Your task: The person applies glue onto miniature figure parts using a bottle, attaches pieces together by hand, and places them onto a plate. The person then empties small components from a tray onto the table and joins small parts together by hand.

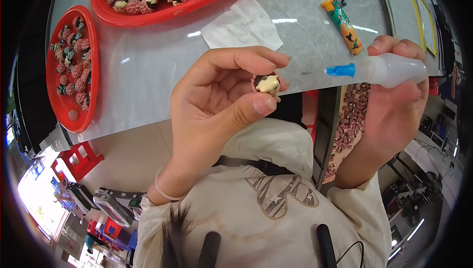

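Between the thumb and fingers of my left hand is a small figurine with a cream face, dark hair and a pinkish ridged edge. My right hand is wrapped around a translucent white squeeze bottle. The bottle lies sideways in the grip, its blue nozzle tip pointing left toward the figurine. A gap separates the nozzle from the figurine. Both hands are raised in front of the table's near edge.
A large red tray of pink ridged pieces stands at the back left. Left of it, a smaller red tray holds similar pieces. A white tissue and a green-orange tube lie on the grey table. A bin of small brownish-pink pieces sits below right.
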The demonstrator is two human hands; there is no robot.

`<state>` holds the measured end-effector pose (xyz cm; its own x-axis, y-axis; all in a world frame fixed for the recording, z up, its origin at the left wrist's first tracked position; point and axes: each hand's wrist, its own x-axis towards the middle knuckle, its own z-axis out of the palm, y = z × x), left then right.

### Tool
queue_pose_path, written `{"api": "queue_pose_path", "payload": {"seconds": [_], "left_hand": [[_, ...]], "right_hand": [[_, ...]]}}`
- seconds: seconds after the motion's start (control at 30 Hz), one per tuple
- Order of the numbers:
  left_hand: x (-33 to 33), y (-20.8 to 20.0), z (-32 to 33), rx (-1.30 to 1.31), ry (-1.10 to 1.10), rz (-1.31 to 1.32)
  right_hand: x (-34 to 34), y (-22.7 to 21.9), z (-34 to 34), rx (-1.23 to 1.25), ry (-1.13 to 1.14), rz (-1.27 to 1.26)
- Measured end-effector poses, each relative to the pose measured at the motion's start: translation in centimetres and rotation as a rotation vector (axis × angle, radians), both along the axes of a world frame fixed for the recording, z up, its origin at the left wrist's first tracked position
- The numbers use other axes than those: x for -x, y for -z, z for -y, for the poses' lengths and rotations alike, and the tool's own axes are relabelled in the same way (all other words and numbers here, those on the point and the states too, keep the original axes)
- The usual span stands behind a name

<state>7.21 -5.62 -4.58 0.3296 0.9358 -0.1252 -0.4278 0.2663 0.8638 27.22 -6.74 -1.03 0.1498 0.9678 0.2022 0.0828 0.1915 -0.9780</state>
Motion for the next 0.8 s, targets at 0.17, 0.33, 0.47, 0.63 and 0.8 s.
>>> {"api": "queue_pose_path", "payload": {"seconds": [0.17,0.33,0.47,0.63,0.8], "left_hand": [[0.2,0.1,0.3,-0.027,0.008,-0.01],[-0.1,0.1,0.3,-0.004,0.0,0.066],[0.1,0.5,0.4,-0.088,-0.01,-0.014],[-0.2,0.2,0.7,-0.02,-0.019,0.008],[-0.4,0.1,0.8,0.001,-0.002,0.037]], "right_hand": [[-1.0,-0.7,0.1,0.077,-0.188,0.108],[-0.7,-0.3,0.1,0.041,-0.169,0.109],[-0.1,0.0,0.2,-0.066,-0.137,0.05],[0.5,-0.5,0.0,-0.136,-0.193,-0.022],[-1.7,-0.7,1.2,-0.357,-0.251,0.311]]}}
